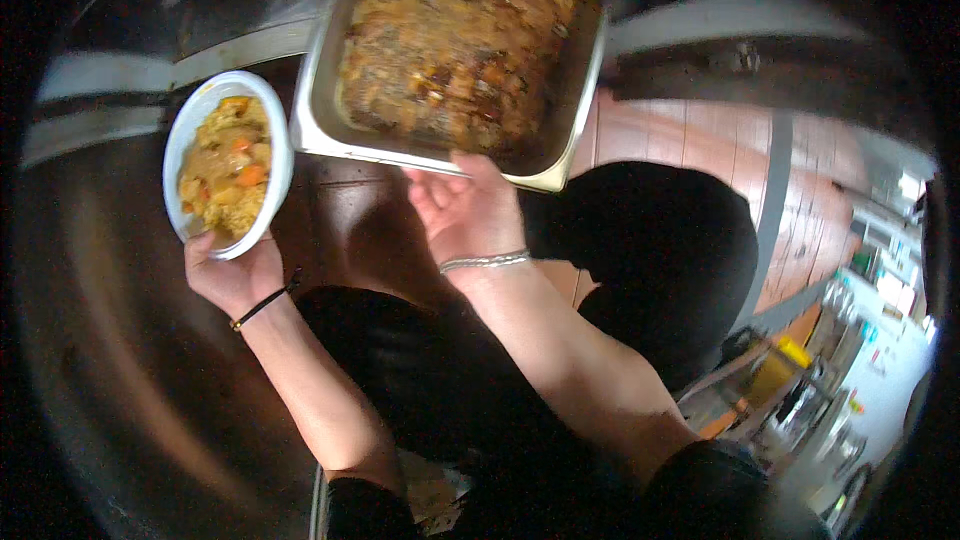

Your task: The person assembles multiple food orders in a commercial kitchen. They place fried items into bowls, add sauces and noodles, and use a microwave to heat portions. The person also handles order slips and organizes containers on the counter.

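Observation:
My left hand [237, 275] grips the near edge of a white bowl [173, 165], thumb over its rim. In the bowl lies a chunky yellow-brown stew [235, 155] with orange pieces, perhaps carrot, and yellow grains that look like rice. To its right is a deep rectangular metal pan [325, 143], tilted in view and holding a browned, baked-looking dish [450, 50]. My right hand [472, 215] is closed on the pan's near rim, with the thumb at the lip and the fingers below. Motion blurs the pan's contents, and its far edge runs out of view.
Pale metal edges [250, 45] run across the far side, with dark space beyond. A dark brown surface [110, 290] fills the left. Reddish floor tiles [650, 135] show beyond my legs. At the lower right stands a cluttered counter [820, 420] with a yellow object [793, 351].

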Demonstrator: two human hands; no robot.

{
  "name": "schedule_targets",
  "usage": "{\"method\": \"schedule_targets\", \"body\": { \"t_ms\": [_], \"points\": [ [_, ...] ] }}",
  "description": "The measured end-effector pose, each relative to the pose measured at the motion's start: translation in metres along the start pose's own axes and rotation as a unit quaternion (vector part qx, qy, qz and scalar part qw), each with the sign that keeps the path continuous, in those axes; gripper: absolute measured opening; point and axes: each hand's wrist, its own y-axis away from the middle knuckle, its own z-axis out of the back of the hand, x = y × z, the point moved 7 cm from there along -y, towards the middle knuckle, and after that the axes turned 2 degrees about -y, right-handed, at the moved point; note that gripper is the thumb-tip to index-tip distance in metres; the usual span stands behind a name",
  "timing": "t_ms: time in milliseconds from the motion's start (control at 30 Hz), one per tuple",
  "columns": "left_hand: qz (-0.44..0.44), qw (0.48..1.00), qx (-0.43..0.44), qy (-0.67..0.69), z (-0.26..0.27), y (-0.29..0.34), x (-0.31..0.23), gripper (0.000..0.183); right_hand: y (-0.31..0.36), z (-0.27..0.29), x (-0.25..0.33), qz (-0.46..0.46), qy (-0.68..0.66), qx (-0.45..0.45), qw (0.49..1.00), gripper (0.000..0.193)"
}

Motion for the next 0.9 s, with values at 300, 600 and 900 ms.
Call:
{"method": "schedule_targets", "body": {
  "t_ms": [300,600,900],
  "points": [
    [0.002,1.000,-0.013,-0.003,-0.022,-0.012,0.002,0.078,0.000,-0.012,-0.003,-0.014,-0.013,-0.059,0.998,0.012],
    [0.006,1.000,0.014,0.000,-0.011,-0.019,0.015,0.078,0.005,-0.020,0.003,-0.033,0.021,-0.101,0.994,0.014],
    [-0.009,0.996,0.008,0.087,0.028,-0.006,0.037,0.080,-0.004,-0.003,0.003,-0.030,0.007,-0.020,0.999,0.013]
  ]
}}
